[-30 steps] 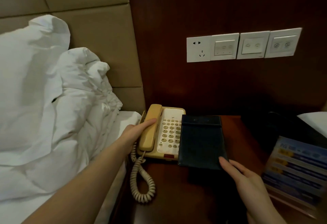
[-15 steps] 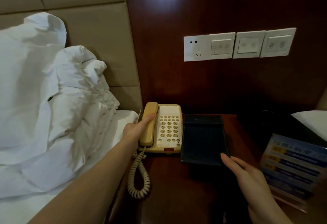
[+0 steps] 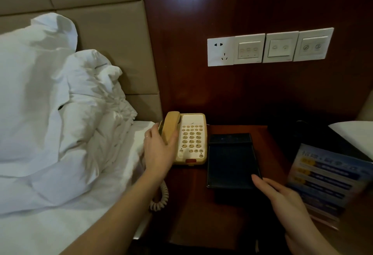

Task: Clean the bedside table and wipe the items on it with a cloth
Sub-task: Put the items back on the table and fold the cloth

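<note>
- The task looks barely begun: no cloth shows anywhere in the view, and neither hand carries one.
- The bedside surface [image 3: 187,204], dark reddish wood, carries everything to be wiped: a beige telephone [image 3: 189,138] at its back left corner, a dark flat folder [image 3: 232,160] just beside it on the right, and a printed card in a clear stand [image 3: 327,180] at the right edge.
- The left hand [image 3: 159,152] lies against the telephone's handset [image 3: 170,127]. Its fingers curl loosely around the handset's left side while the thumb reaches over the front; the handset sits in its cradle, so I judge this a light hold rather than a lift.
- The right hand [image 3: 286,200] is flat, fingers straight and together, holding nothing. One fingertip touches the near right corner of the folder.
- My guess is that the items are being steadied or shifted before any wiping; telephone, folder, card and surface all remain to be cleaned.
- The coiled cord [image 3: 159,198] hangs off the near left edge of the surface, next to the bed [image 3: 60,224], and could snag if the telephone is moved.
- Containers: none is clearly visible. A dark shape [image 3: 308,133] sits behind the card; whether it holds anything cannot be told in the shadow.
</note>
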The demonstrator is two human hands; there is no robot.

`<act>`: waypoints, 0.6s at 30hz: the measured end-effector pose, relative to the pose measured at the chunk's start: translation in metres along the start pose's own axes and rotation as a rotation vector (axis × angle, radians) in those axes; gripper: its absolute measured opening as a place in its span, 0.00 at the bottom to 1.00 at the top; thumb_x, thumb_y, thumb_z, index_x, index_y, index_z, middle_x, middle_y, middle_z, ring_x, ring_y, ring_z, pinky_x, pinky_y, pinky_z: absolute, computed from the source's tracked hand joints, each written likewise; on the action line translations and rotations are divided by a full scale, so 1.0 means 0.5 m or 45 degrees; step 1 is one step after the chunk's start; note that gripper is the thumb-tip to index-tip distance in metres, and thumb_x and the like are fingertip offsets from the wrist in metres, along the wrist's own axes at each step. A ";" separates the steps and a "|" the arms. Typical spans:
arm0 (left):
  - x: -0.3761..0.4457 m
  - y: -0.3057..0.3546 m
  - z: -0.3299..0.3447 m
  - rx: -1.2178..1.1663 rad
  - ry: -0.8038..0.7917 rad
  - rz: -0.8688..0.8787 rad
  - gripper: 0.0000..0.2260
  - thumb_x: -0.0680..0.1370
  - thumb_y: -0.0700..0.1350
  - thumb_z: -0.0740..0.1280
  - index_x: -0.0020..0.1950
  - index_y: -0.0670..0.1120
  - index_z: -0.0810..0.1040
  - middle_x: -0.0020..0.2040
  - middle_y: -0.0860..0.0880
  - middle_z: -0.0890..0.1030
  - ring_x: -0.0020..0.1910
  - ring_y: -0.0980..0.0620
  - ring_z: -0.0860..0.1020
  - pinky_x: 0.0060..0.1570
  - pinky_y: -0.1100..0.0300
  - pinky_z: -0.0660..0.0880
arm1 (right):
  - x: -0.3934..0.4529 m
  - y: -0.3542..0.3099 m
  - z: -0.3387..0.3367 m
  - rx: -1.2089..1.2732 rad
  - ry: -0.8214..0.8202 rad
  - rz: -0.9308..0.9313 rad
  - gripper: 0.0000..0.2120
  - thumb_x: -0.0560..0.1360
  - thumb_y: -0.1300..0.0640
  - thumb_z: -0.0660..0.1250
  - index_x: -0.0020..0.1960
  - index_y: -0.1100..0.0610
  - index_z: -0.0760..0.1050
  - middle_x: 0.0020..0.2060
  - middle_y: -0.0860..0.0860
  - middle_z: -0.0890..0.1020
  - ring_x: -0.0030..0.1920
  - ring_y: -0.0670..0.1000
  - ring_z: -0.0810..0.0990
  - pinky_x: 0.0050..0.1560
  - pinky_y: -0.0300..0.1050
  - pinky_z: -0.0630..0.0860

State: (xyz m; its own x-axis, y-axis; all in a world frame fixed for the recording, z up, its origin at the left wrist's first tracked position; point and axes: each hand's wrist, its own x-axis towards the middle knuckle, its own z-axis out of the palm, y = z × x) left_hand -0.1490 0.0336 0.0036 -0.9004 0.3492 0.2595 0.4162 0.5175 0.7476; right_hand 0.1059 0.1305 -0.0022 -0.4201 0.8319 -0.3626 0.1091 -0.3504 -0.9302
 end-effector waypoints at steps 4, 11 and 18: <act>-0.147 0.045 -0.004 -0.422 -0.255 0.122 0.18 0.78 0.61 0.67 0.66 0.58 0.74 0.63 0.57 0.78 0.59 0.62 0.77 0.56 0.60 0.77 | -0.023 0.006 -0.026 -0.054 -0.065 0.011 0.24 0.73 0.49 0.73 0.66 0.57 0.76 0.43 0.47 0.78 0.42 0.46 0.76 0.39 0.41 0.69; -0.283 0.080 0.039 -0.812 -0.748 -0.409 0.21 0.73 0.48 0.78 0.64 0.48 0.78 0.54 0.51 0.86 0.50 0.55 0.85 0.45 0.63 0.82 | -0.056 -0.002 -0.085 -0.315 -0.255 0.079 0.22 0.70 0.41 0.73 0.60 0.49 0.79 0.48 0.43 0.78 0.46 0.44 0.76 0.47 0.40 0.71; -0.325 0.042 0.004 -0.343 -0.813 -0.394 0.25 0.73 0.52 0.78 0.65 0.49 0.71 0.57 0.54 0.83 0.56 0.54 0.82 0.60 0.55 0.79 | -0.066 -0.037 -0.239 -1.235 0.035 -0.228 0.23 0.58 0.24 0.63 0.34 0.40 0.83 0.38 0.42 0.83 0.41 0.45 0.81 0.44 0.46 0.77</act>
State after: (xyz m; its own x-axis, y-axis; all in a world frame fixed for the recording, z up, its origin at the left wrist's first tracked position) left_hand 0.0063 -0.0108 -0.0241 -0.6888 0.6458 -0.3294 0.0375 0.4855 0.8734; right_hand 0.2254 0.1610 0.0202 -0.4827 0.8522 -0.2016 0.7425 0.2762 -0.6103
